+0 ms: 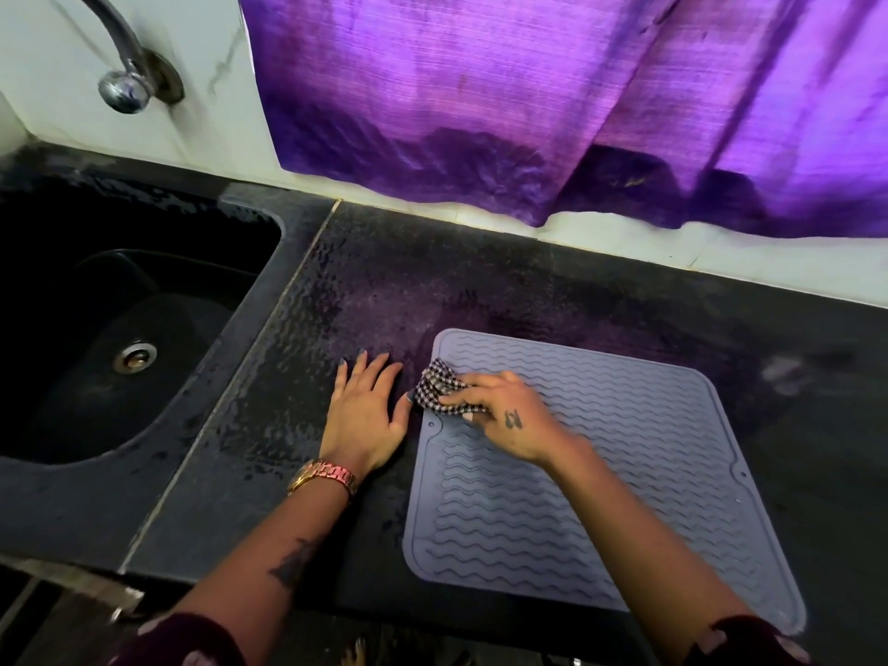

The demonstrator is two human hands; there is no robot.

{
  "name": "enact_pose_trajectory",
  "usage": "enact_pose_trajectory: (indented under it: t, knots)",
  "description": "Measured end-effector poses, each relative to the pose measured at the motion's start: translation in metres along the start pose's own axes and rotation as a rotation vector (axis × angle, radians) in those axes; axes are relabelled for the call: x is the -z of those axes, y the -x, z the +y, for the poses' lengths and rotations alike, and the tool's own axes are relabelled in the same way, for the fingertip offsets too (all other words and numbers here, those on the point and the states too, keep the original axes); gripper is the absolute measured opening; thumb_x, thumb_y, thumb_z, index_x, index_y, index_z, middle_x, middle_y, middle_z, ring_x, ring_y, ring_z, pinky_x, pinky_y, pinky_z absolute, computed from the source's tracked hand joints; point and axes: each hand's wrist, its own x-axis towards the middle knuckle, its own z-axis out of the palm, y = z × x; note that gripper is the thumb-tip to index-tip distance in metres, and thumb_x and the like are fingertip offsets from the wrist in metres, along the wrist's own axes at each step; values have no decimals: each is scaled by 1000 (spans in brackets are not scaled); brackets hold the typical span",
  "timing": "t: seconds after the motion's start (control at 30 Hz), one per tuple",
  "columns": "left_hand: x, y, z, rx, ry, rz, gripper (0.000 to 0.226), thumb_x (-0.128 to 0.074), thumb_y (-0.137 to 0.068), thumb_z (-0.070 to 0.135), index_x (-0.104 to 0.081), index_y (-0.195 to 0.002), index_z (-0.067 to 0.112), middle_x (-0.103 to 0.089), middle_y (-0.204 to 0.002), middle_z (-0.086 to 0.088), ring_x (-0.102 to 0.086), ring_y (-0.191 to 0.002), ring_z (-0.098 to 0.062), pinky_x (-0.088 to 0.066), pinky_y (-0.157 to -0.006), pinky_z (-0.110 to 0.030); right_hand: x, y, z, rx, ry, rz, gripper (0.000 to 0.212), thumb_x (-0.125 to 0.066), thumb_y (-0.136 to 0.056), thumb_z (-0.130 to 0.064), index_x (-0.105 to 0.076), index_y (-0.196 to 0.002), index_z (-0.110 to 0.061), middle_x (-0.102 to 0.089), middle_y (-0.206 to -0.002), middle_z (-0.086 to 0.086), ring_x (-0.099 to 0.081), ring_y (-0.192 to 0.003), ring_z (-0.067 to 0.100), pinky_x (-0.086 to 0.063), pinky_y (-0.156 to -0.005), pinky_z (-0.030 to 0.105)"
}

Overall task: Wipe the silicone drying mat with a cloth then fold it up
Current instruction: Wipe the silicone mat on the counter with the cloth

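Wiping is under way: the right hand point(499, 415) pinches the checked cloth point(439, 387) at the mat's point(624, 449) far-left corner; left hand point(365, 411) spread flat on the counter point(288, 377); folding remains.

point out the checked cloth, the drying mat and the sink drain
checked cloth point(439, 384): head view, on its bunched middle
drying mat point(624, 449): head view, on its ridged centre
sink drain point(135, 357): head view, on the metal ring

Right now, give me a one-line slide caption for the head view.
Right hand presses a checked cloth on the grey silicone mat's left edge; left hand rests flat on the dark counter.
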Motion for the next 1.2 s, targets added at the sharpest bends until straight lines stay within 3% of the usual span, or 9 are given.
enact_pose_trajectory:
  t: [0.13, 0.27, 0.4, 0.47, 0.7, 0.93, 1.0, 1.1, 1.2]
  knots:
    - [3, 0, 1, -2, 19, 1, 72, -20, -86, 60, -42, -139, 17, -34, -151, -4, -15, -145, -24, 0, -120, -41, 17, 10, 4, -131, -497, 6, 34, -57, -90, -13, -64, -112, -38, -55, -133, -6, -47, -125, 14, -35, -106, 35]
    - [3, 0, 1, 4, 12, -6, 77, -17, -83, 64, -42, -140, 17, -33, -151, -4, -14, -145, -23, 0, -120, -40, 24, 1, 5, -288, -859, 223, 31, -51, -94, -14, -55, -116, -35, -59, -120, -9, -53, -117, 18, -45, -97, 33]
    - [2, 0, 2, 15, -15, -18, 72, -28, -83, 60, -40, -140, 18, -32, -152, -4, -14, -145, -23, 2, -120, -39, 5, -11, 1, -423, -101, 158, 64, -53, -84, -58, -40, -137, -25, -45, -134, 8, -45, -121, 27, -42, -96, 40]
    - [2, 0, 2, 16, -21, -20, 73, -31, -81, 60, -40, -141, 19, -31, -152, -3, -13, -145, -23, 2, -120, -39, -8, -14, -8, -364, 178, 194, 66, -57, -82, -57, -39, -136, -24, -39, -131, 10, -40, -118, 28, -42, -91, 38]
    - [0, -1, 0, 8, -28, -19, 67, -44, -84, 54, -39, -141, 19, -30, -153, -3, -12, -145, -22, 3, -119, -39, -11, -9, -14, -178, 36, 230, 36, -61, -87, -32, -58, -123, -28, -56, -118, -2, -53, -107, 22, -40, -85, 27]
    - [0, -1, -1, 8, -38, -17, 73, -34, -79, 59, -39, -141, 20, -30, -153, -2, -12, -145, -22, 3, -119, -39, 15, -12, -6, -320, -862, 269, 28, -63, -87, -17, -56, -109, -33, -59, -124, 0, -54, -116, 21, -45, -98, 42]
    - [-1, -1, -1, 7, -34, -8, 73, -35, -79, 59, -40, -141, 20, -31, -152, -2, -14, -145, -22, 3, -119, -38, 14, -20, -5, -348, -727, 271, 29, -57, -91, -20, -54, -116, -35, -58, -126, 3, -54, -116, 22, -44, -98, 42]
    - [-2, -2, -1, 5, -33, 2, 73, -36, -79, 59, -42, -140, 19, -33, -151, -3, -16, -145, -23, 2, -119, -38, 0, -28, -10, -310, -210, 249, 38, -47, -95, -36, -48, -133, -32, -52, -123, 4, -50, -113, 23, -42, -85, 30]
    - [-2, -2, -1, 5, -33, 8, 72, -37, -79, 59, -42, -139, 18, -34, -151, -3, -16, -144, -24, 1, -119, -39, -9, -26, -15, -280, 62, 179, 66, -50, -84, -62, -38, -139, -27, -41, -123, 5, -41, -113, 24, -41, -85, 36]
